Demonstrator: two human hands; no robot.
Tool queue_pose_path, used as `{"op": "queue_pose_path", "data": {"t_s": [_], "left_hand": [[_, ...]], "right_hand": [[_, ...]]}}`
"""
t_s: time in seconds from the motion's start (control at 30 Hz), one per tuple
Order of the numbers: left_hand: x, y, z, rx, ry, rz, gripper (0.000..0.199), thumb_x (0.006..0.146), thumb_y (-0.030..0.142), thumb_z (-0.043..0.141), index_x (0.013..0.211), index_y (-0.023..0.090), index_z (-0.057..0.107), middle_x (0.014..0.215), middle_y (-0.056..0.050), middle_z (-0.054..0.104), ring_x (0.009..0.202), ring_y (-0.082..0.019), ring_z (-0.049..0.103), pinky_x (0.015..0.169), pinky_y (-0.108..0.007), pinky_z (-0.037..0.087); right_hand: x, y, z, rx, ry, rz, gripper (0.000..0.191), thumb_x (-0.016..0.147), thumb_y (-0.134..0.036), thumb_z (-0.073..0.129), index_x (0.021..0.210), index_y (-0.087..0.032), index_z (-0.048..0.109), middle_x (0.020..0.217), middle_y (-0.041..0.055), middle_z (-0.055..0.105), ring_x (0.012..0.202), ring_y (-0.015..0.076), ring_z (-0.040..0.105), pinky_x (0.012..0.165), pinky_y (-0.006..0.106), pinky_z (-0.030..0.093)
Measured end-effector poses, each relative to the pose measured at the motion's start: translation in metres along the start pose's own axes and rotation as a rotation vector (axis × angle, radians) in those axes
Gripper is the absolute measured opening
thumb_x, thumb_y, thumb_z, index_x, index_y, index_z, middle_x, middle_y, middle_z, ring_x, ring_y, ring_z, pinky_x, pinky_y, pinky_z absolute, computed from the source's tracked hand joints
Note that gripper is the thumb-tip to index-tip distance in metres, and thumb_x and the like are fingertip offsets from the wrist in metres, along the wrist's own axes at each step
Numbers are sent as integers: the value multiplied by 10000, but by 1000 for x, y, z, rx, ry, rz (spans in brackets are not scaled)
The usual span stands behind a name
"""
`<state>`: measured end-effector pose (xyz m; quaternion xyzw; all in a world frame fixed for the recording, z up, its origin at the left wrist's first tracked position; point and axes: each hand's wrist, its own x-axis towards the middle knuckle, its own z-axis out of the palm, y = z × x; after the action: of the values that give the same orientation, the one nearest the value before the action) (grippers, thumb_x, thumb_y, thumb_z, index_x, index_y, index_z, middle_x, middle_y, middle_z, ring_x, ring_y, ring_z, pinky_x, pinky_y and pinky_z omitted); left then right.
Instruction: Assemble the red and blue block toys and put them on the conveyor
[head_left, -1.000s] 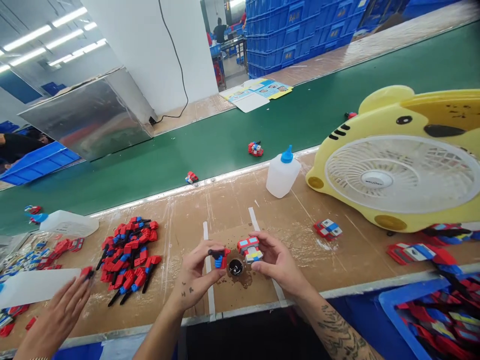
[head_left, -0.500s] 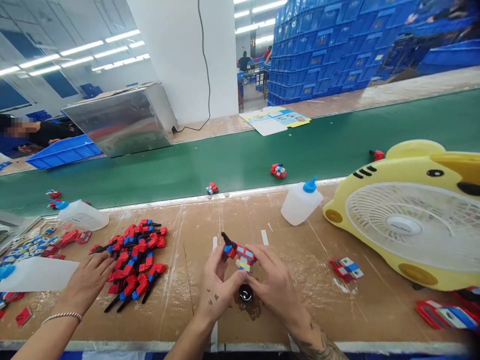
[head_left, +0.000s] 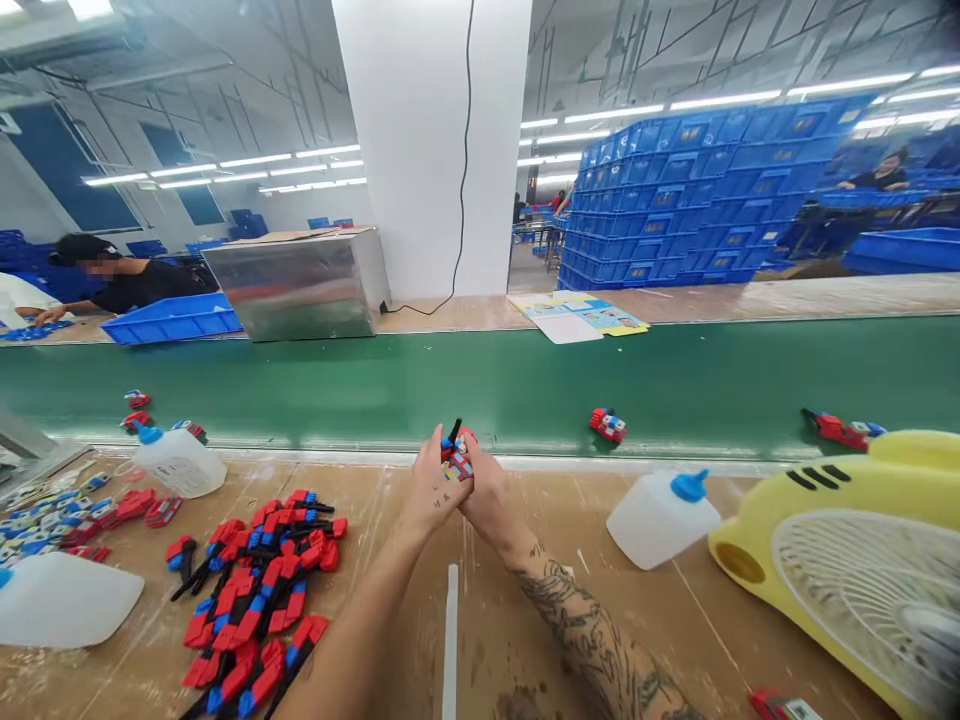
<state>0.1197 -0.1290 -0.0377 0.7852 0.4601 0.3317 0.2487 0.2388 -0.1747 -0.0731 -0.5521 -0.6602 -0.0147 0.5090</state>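
Observation:
My left hand [head_left: 433, 490] and my right hand [head_left: 484, 485] are both closed around one small toy assembly [head_left: 459, 466] of red, blue, white and black parts. A black rod sticks up from it. My fingers cover much of the toy, and both hands are at the near edge of the green conveyor belt [head_left: 360, 385]. To the left of my arms lies a pile of red, blue and black toy parts [head_left: 255, 580] on the brown worktable [head_left: 390, 590].
Toy assemblies [head_left: 607, 425] sit on the belt. White squeeze bottles with blue caps [head_left: 664, 520] stand right and left. A yellow fan [head_left: 847, 560] takes up the right side. Blue crates [head_left: 675, 210] are stacked beyond the belt. A person [head_left: 142, 280] works at the far left.
Both my hands have moved forward with the toy, from over the worktable to the belt's edge. The camera has tilted up. Another person's hand by the pile has left view.

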Motion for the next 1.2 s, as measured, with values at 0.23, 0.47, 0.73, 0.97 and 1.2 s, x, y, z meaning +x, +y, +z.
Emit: {"op": "queue_pose_path", "data": {"t_s": [0.23,0.47,0.73,0.97,1.2], "left_hand": [[111,-52,-4,330,-241,-97,541,802,299,713,1279,143,509,1060,-84,669,959,-206,647,860,-327,515],[165,-74,12,535,-525,-161,343,931,343,626,1213,151,593,1203,-97,622,1038,-229,634,879,-432,549],[170,-59,22,544,-622,-214,314,931,337,629,1188,158,607,1159,-83,641,996,-213,651,841,-402,564],[106,-35,-17,501,-413,-53,545,902,421,631,1355,154,490,1309,-142,565,1106,-260,608,934,-444,510],[-53,-43,-145,651,-423,-15,344,909,358,536,1206,192,592,1161,-109,646,1127,-263,601,989,-357,446]], "right_hand": [[49,70,20,-91,-96,373,772,665,-366,808,1336,-110,524,1176,185,626,1129,373,543,1009,525,414],[37,78,13,6,-142,346,388,744,-269,677,1117,-166,638,1025,117,704,929,288,649,901,450,508],[-28,-6,-82,286,-26,54,552,852,-226,686,1375,-280,520,1313,100,595,1224,290,550,1058,471,439],[-94,-15,-112,811,152,566,589,758,-343,820,1305,-285,610,1236,100,668,1113,305,638,1053,528,443],[-166,-20,-135,1235,298,1163,531,594,-392,912,1074,-249,738,1146,86,715,1065,296,656,1194,530,225]]}}
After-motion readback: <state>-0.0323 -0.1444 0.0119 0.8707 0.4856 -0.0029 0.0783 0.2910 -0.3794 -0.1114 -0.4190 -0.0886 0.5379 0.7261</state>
